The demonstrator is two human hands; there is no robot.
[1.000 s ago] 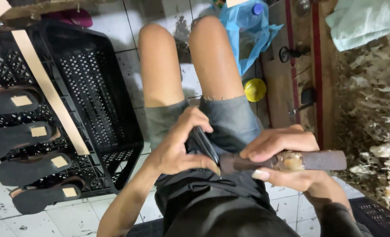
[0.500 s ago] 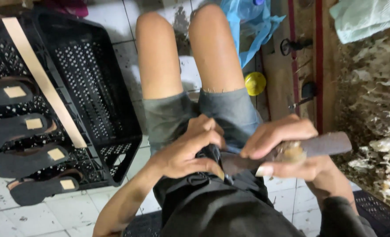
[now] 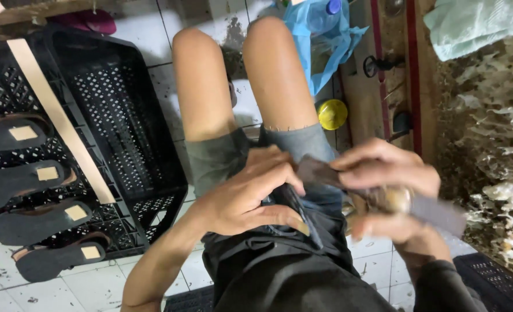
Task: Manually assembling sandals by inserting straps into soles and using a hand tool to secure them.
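Black crate (image 3: 152,173) beside knee, inside hidden; 4 soles (image 3: 31,179) across its rim. Left hand (image 3: 251,196) pinches dark strap (image 3: 294,199); right hand (image 3: 392,185) clamped on blurred grey piece (image 3: 441,214).

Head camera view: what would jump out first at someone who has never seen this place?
At the centre, two bare hands meet over the person's lap: the left hand pinches a dark strip, while the right hand grips a blurred grey sole piece. To the left stands a black plastic crate with dark sandal soles laid in a row across it. A yellow lid lies on the tiled floor past the knees.
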